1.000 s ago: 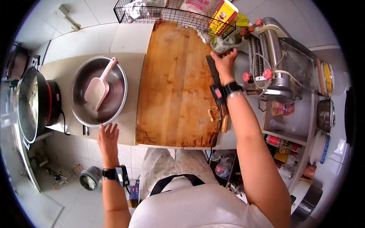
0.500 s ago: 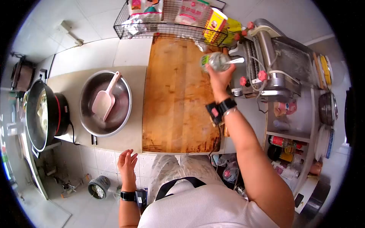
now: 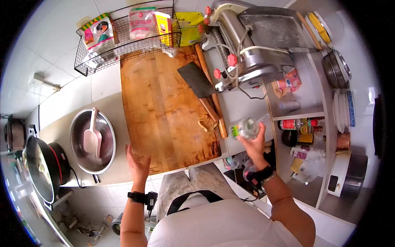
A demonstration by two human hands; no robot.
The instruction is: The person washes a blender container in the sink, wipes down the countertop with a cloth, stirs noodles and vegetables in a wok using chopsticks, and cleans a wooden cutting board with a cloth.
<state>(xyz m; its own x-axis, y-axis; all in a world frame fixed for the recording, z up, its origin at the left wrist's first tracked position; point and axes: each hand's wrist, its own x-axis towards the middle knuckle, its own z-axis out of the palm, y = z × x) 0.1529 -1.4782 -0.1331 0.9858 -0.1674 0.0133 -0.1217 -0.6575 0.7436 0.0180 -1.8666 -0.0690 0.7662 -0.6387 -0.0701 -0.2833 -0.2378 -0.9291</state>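
My right hand (image 3: 256, 145) is wrapped round a clear glass jar (image 3: 248, 128) with a green label and a pale spoon handle sticking out. It holds the jar beside the right front corner of a wooden cutting board (image 3: 164, 111). What the jar contains is hard to make out. Over the board's left front edge, my left hand (image 3: 139, 164) is empty with its fingers apart. A cleaver (image 3: 196, 80) with a wooden handle lies on the right of the board, next to a long rolling pin (image 3: 221, 113).
To the left, a pink scoop (image 3: 92, 140) rests in a steel bowl (image 3: 112, 154), with a black pan (image 3: 39, 168) beyond. A noodle machine (image 3: 247, 53) stands back right. Bags fill a wire basket (image 3: 119, 51). Shelves (image 3: 306, 113) with bottles are at right.
The view has swung to the right. My right hand has brought the jar from the board's back right to its front right. My left hand has risen to the board's front edge.
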